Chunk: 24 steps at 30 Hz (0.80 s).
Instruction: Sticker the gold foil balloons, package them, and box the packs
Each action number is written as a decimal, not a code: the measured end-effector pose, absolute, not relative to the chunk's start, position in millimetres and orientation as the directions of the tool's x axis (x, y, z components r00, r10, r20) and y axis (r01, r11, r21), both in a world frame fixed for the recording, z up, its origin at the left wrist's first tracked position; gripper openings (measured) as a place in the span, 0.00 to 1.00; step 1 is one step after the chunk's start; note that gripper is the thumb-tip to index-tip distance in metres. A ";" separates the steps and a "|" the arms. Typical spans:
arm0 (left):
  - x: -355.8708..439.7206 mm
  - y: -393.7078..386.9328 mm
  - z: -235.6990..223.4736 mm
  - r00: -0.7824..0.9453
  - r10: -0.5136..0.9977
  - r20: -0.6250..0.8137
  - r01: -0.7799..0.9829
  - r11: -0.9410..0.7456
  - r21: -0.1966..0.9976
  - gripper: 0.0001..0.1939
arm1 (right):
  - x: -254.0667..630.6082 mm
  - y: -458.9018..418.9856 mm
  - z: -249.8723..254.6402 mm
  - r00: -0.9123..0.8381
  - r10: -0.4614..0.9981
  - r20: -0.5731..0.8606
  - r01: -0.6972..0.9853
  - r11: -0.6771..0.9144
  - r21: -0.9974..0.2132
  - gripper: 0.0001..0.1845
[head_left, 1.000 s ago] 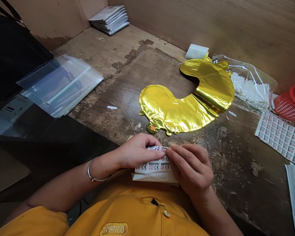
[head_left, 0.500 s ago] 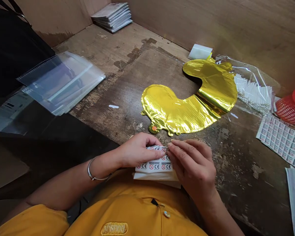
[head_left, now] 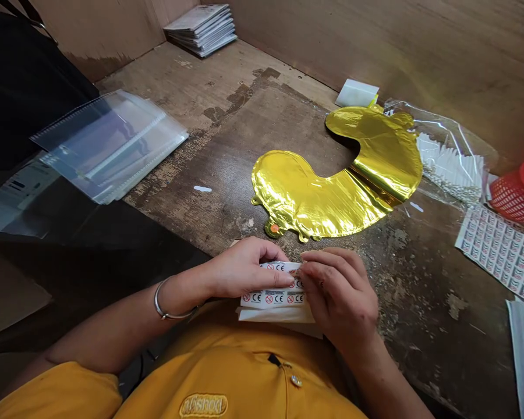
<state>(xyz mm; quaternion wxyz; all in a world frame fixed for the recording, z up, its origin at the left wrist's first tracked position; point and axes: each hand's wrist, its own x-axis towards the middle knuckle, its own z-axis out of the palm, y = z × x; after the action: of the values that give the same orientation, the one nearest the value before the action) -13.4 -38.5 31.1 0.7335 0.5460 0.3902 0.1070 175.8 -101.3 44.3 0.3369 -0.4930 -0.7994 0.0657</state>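
Observation:
A white sticker sheet (head_left: 273,299) printed with rows of CE marks and red warning signs is held close to my body at the table's edge. My left hand (head_left: 240,269) grips it, thumb lying across the front and fingers behind. At the sheet's right side my right hand (head_left: 343,291) has its thumb and index finger pinched together at the upper edge; what lies between those fingertips is hidden. Just beyond my hands, a flat gold foil balloon (head_left: 314,201) in a curved shape lies on the table, with an orange dot on its near tab.
Clear plastic sleeves (head_left: 113,145) overhang the table's left edge. A stack of flat packets (head_left: 201,32) stands in the far corner. On the right are a bag of white paper strips (head_left: 449,166), a red basket (head_left: 517,192) and another sticker sheet (head_left: 500,250).
My right hand's fingers have curled tighter and shifted slightly at the sheet's upper edge. My left hand keeps its hold; the balloon lies still.

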 end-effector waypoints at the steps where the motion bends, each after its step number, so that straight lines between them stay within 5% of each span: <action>1: -15.3 -38.2 32.1 0.675 0.599 -0.430 0.302 0.308 0.902 0.11 | 176.3 -101.3 48.9 -0.269 0.855 0.443 0.719 0.484 -0.499 0.10; 4: -22.4 -39.1 36.8 0.659 0.714 -0.237 0.453 -0.126 0.882 0.09 | 183.6 -95.2 65.3 -0.147 0.922 0.357 0.655 0.361 -0.664 0.07; 6: -26.0 -40.8 39.9 0.670 0.741 -0.037 0.531 -0.444 0.722 0.08 | 189.9 -82.3 71.9 0.017 0.941 0.338 0.653 0.246 -0.716 0.05; 9: -27.0 -41.3 39.8 0.718 0.677 0.162 0.521 -0.677 0.519 0.07 | 191.6 -51.1 64.8 0.099 0.940 0.326 0.668 0.180 -0.722 0.01; 16: -24.3 -29.2 20.1 0.780 0.610 0.139 0.477 -0.724 0.498 0.05 | 173.9 -6.7 14.6 -0.076 0.992 0.105 0.743 0.126 -0.657 0.06; 24: -26.0 -28.4 15.0 0.794 0.594 0.128 0.466 -0.730 0.499 0.06 | 177.9 -3.5 14.5 -0.070 0.995 0.065 0.746 0.095 -0.659 0.06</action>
<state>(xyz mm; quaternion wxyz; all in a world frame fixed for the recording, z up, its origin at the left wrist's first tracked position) -26.0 -28.4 15.0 0.2272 0.9194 0.2883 0.1409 177.9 -3.5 14.5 0.2626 -0.6293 -0.6919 0.2371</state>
